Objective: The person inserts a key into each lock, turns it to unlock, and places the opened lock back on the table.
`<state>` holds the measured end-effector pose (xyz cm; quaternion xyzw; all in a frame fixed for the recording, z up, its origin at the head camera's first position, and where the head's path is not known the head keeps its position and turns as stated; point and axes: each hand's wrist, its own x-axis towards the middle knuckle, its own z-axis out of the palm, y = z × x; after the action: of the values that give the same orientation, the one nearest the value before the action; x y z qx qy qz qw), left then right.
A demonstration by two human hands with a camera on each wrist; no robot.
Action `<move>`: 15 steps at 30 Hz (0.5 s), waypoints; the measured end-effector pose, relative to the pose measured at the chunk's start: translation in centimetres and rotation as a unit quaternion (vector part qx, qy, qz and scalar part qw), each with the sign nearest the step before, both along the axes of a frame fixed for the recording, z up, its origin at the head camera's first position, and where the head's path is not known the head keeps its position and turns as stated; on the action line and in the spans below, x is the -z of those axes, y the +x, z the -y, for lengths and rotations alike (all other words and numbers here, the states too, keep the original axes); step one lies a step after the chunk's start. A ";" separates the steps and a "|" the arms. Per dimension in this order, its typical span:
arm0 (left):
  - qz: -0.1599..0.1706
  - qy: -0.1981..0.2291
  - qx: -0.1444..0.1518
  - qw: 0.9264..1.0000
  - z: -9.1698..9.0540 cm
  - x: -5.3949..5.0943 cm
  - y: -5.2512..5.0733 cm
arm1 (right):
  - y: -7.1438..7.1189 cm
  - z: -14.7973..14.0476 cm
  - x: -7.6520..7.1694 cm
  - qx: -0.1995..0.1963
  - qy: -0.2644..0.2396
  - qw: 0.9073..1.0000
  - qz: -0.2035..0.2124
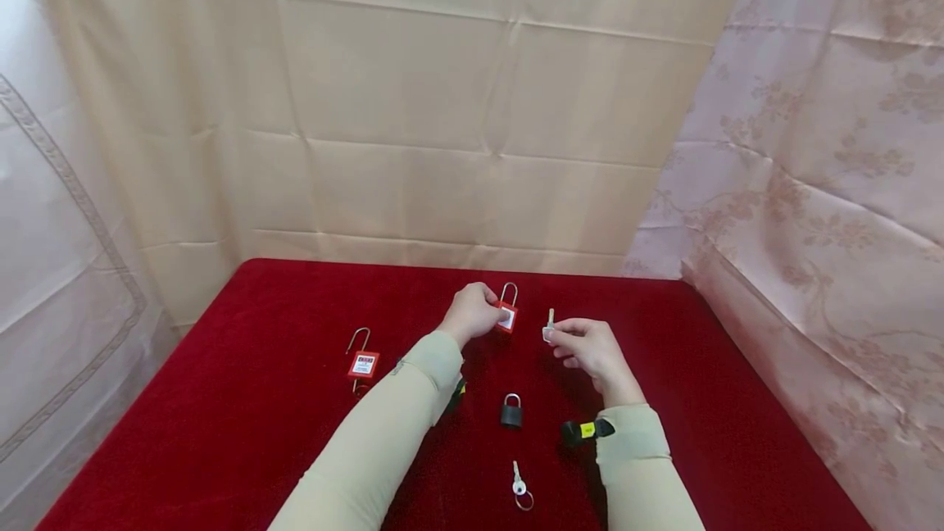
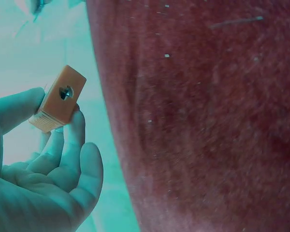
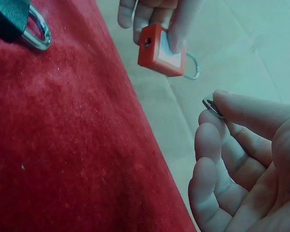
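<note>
My left hand [image 1: 472,311] pinches a red padlock [image 1: 507,318] by its body, shackle upward, thumb on the white label. In the left wrist view the keyhole face of this padlock [image 2: 66,94] points toward the camera. To the right of it, my right hand [image 1: 590,347] pinches a key [image 1: 550,326] by its head between thumb and forefinger, blade up. The right wrist view shows the key's head [image 3: 212,107] edge-on at the fingertips, apart from the red padlock [image 3: 160,53].
A second red padlock [image 1: 364,364] with its shackle swung out lies at the left, a ring beside it. A black padlock [image 1: 511,415] lies between the forearms, with a key on a ring [image 1: 519,486] nearer the front. Curtains [image 1: 383,121] surround the red cloth-covered table [image 1: 243,400].
</note>
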<state>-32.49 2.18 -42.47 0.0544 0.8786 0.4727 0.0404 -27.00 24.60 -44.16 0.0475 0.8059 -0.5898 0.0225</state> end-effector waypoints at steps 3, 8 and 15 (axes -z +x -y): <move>-0.011 0.017 0.005 1.000 0.3 -0.4 0.1 | 0.0 0.1 -0.2 -0.006 -0.006 1.000 -0.008; -0.019 0.057 0.013 0.998 1.0 -1.1 0.6 | 0.1 0.4 -0.6 -0.009 -0.016 1.000 -0.017; -0.020 0.125 0.010 0.992 2.5 -2.2 1.9 | 0.1 0.6 -0.9 -0.023 -0.024 0.999 -0.027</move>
<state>-30.62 -0.34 -40.30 0.0774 0.8126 0.5773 0.0208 -26.91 23.99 -43.25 0.0123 0.7925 -0.6096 0.0160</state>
